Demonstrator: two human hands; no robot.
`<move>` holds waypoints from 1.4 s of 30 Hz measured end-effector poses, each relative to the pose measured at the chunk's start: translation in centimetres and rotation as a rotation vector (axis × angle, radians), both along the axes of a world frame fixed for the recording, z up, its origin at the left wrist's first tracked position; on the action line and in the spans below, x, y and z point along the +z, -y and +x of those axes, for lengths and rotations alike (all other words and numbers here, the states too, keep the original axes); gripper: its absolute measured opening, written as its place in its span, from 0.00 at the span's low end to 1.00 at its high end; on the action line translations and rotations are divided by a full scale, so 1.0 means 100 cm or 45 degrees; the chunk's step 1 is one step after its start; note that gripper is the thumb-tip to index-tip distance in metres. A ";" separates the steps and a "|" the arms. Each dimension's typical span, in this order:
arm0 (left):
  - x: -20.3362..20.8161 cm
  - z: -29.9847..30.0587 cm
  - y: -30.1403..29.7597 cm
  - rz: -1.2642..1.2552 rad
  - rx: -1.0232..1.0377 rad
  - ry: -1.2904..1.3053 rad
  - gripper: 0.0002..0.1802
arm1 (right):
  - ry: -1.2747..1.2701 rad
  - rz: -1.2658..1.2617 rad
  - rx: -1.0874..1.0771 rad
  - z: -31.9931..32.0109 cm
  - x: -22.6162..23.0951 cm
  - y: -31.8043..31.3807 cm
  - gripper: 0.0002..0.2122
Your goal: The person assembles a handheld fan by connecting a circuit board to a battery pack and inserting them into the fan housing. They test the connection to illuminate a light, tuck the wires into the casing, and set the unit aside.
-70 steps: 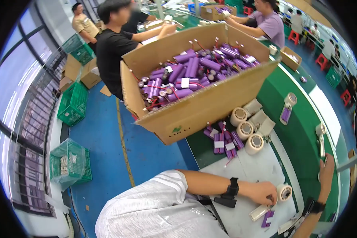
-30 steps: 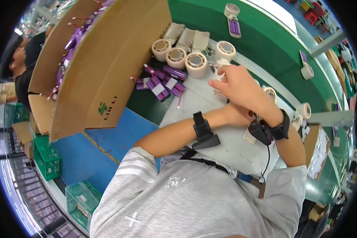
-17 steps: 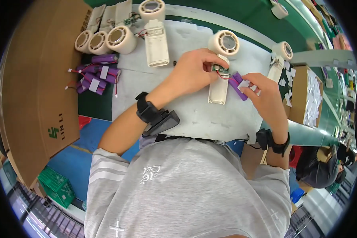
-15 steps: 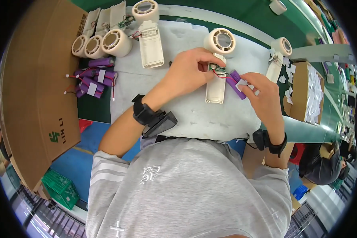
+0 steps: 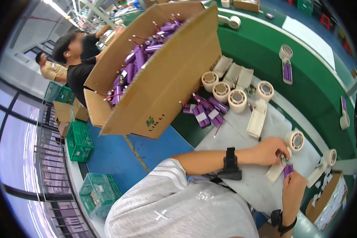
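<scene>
At the lower right, my left hand (image 5: pixel 267 152) pinches a small green circuit board (image 5: pixel 283 158) at the top of an open cream handheld-fan housing (image 5: pixel 274 173). The round fan head (image 5: pixel 295 140) of this housing lies beyond my fingertips. My right hand (image 5: pixel 294 185) is closed around a purple battery pack (image 5: pixel 288 169), just right of the housing; its fingers partly hide the pack. Farther left on the white mat lies another open cream fan housing (image 5: pixel 257 118), untouched. Black bands circle both my wrists.
A large cardboard box (image 5: pixel 178 75) full of purple battery packs stands at left. Loose battery packs (image 5: pixel 202 115) and several fan heads (image 5: pixel 221 92) lie beside it. A green conveyor (image 5: pixel 261 47) carries fans behind. At lower right is a box of white pieces (image 5: pixel 329 202). Other people (image 5: pixel 73 59) work far left.
The view has swung left, bringing the box's contents and other people into sight. Both hands keep their hold on the circuit board and battery pack, the pack still beside the housing.
</scene>
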State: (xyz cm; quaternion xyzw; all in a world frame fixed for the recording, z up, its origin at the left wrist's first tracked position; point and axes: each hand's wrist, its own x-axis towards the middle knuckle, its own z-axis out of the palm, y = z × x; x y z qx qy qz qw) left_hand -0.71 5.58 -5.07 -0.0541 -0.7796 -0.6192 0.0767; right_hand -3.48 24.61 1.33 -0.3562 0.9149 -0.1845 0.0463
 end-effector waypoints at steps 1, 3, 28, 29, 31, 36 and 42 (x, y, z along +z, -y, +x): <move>0.000 0.001 0.001 -0.023 0.021 -0.020 0.16 | -0.061 0.033 0.002 0.002 -0.005 0.001 0.03; 0.003 0.002 -0.001 -0.023 0.027 0.009 0.16 | -0.172 0.112 -0.018 0.003 -0.009 0.003 0.03; 0.009 0.001 0.007 0.053 -0.080 0.046 0.15 | 0.067 -0.037 -0.106 0.003 -0.004 -0.007 0.04; 0.008 0.002 0.006 0.054 -0.082 0.049 0.15 | 0.027 -0.043 -0.104 0.005 -0.007 -0.005 0.04; 0.009 0.003 0.005 0.050 -0.049 0.062 0.15 | -0.053 -0.056 -0.100 0.007 -0.012 -0.002 0.04; 0.011 0.001 0.002 0.033 -0.009 0.104 0.14 | -0.173 0.035 -0.018 0.004 -0.024 -0.007 0.05; 0.015 0.002 0.001 0.035 0.018 0.133 0.14 | 0.075 -0.076 -0.160 -0.003 -0.021 -0.022 0.04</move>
